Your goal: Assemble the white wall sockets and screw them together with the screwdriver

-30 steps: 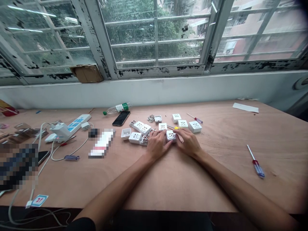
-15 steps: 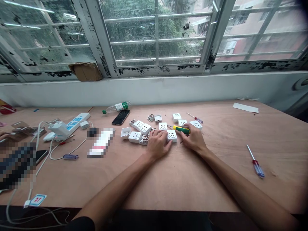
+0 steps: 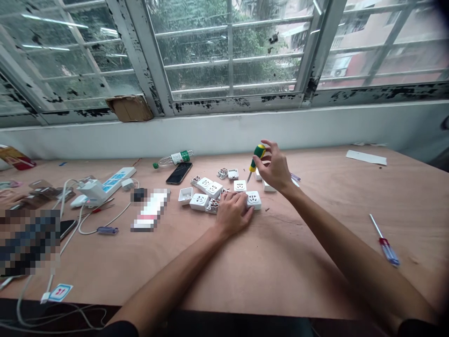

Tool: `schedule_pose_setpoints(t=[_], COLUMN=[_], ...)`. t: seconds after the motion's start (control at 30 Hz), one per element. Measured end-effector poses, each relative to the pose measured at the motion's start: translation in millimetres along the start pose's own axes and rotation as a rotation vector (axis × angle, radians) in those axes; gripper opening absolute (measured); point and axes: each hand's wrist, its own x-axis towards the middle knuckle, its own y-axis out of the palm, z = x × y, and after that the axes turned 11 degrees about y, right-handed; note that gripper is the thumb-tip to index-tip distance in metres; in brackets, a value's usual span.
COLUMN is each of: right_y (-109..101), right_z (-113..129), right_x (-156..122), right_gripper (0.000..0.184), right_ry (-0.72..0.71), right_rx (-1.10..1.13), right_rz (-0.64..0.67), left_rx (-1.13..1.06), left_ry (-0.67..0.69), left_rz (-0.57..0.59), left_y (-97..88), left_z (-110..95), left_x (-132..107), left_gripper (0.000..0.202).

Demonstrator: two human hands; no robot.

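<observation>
My right hand [image 3: 275, 169] is closed around a green and yellow screwdriver [image 3: 258, 152], held upright with its tip pointing down. The tip is close to a white power socket [image 3: 240, 185]; I cannot tell if they touch. My left hand [image 3: 232, 213] grips the left side of another white socket [image 3: 253, 199], its thumb along the near edge. Left of this hand are more sockets [image 3: 199, 201], an upturned white housing [image 3: 185, 195] and bare socket inserts [image 3: 212, 205], partly covered by the fingers. A small screw [image 3: 267, 209] lies right of the gripped socket.
A red and clear screwdriver [image 3: 388, 250] lies at right. Behind the sockets are a black phone [image 3: 179, 173] and a plastic bottle [image 3: 173, 159]. A power strip [image 3: 119, 178] with cables and a small screwdriver [image 3: 107, 230] are at left. A white strip [image 3: 366, 157] lies at back right.
My right hand has picked the green and yellow screwdriver up from lying flat and turned it upright, tip down. My left hand stays on the socket. The view has shifted slightly.
</observation>
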Motion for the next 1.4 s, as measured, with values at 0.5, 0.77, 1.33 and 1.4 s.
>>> schedule_pose_setpoints(t=[0.5,0.77,1.33,1.4], right_y=[-8.0,-6.9,-35.9,-41.7], right_z=[11.7,11.4,41.8,49.6], right_x=[-5.0,-6.7,-0.4,-0.8], right_gripper=[0.040,0.039,0.038,0.040], right_ry=[-0.099,-0.098,-0.047,-0.067], right_rx=[-0.118,-0.139,-0.139,-0.192], right_rz=[0.117,0.144,0.497,0.541], left_rx=[-0.001,-0.003,-0.011,-0.010], left_ry=[-0.009,-0.005,-0.006,-0.007], left_rz=[0.000,-0.002,0.005,0.008], left_y=[0.6,0.7,1.4,1.1], left_z=[0.0,0.0,0.6,0.5], left_x=[-0.5,-0.5,-0.8,-0.8], left_gripper=[0.030,0.031,0.031,0.030])
